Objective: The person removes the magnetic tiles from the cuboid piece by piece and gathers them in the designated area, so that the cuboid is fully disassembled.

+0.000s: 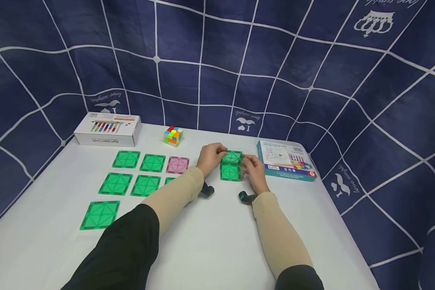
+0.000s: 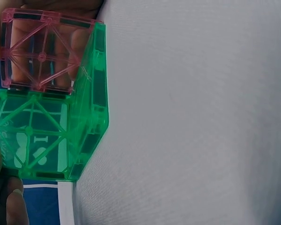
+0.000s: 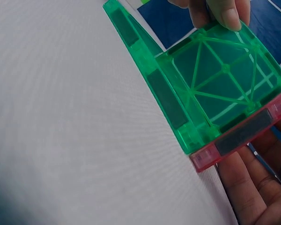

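In the head view a green magnetic tile (image 1: 230, 172) lies flat on the white table, with a second green tile (image 2: 30, 131) standing upright along its far edge. A pink magnetic tile (image 2: 41, 56) stands upright at the flat tile's right side, its edge meeting the upright green one. My left hand (image 1: 211, 158) pinches the upright green tile near its left edge, thumb on its near face in the right wrist view. My right hand (image 1: 254, 173) holds the pink tile from its outer side, several fingers showing through it in the left wrist view.
Several green tiles (image 1: 115, 183) and a pink tile (image 1: 177, 164) lie in rows at left, one partly behind my left arm. Farther back are a white box (image 1: 106, 129) and a puzzle cube (image 1: 173, 136). A teal-edged box (image 1: 287, 160) lies right of my right hand. Blue curtain (image 1: 217, 60) surrounds the table.
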A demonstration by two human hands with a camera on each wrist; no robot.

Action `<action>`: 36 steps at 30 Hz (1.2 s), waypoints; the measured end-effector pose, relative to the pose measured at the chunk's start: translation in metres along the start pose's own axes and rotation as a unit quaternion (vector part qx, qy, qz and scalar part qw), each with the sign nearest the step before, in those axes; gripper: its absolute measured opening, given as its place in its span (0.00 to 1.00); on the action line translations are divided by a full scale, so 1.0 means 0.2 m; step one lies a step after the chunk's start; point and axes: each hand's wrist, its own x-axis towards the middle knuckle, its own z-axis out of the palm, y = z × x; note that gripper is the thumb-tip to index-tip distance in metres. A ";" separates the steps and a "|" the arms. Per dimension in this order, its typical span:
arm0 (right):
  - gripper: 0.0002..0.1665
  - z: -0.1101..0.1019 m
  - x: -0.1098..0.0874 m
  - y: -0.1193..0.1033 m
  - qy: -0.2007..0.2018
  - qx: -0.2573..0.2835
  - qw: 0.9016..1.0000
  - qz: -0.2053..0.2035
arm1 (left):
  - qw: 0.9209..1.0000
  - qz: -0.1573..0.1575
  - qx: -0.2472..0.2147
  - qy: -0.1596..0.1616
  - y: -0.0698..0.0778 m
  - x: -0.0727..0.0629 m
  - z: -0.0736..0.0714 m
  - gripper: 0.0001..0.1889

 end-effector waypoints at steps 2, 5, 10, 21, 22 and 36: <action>0.23 -0.01 0.00 0.01 0.002 0.004 1.000 0.001 | 1.000 0.003 -0.001 0.000 0.00 0.00 0.01 0.06; 0.23 -0.01 0.00 0.01 0.001 0.003 1.000 0.003 | 1.000 0.000 -0.001 0.003 -0.01 0.00 0.01 0.06; 0.23 -0.01 0.00 -0.01 -0.001 -0.003 1.000 -0.001 | 1.000 -0.001 -0.002 0.007 -0.01 0.00 0.00 0.06; 0.22 0.00 0.00 0.00 0.002 0.002 1.000 -0.003 | 0.998 -0.033 -0.041 0.034 -0.07 0.02 -0.04 0.05; 0.23 0.00 0.00 0.01 0.002 0.002 1.000 -0.001 | 0.997 -0.039 -0.053 0.039 -0.08 0.02 -0.05 0.05; 0.23 -0.01 0.00 0.00 -0.001 -0.008 1.000 0.005 | 0.993 -0.021 -0.118 -0.014 -0.06 -0.26 -0.65 0.12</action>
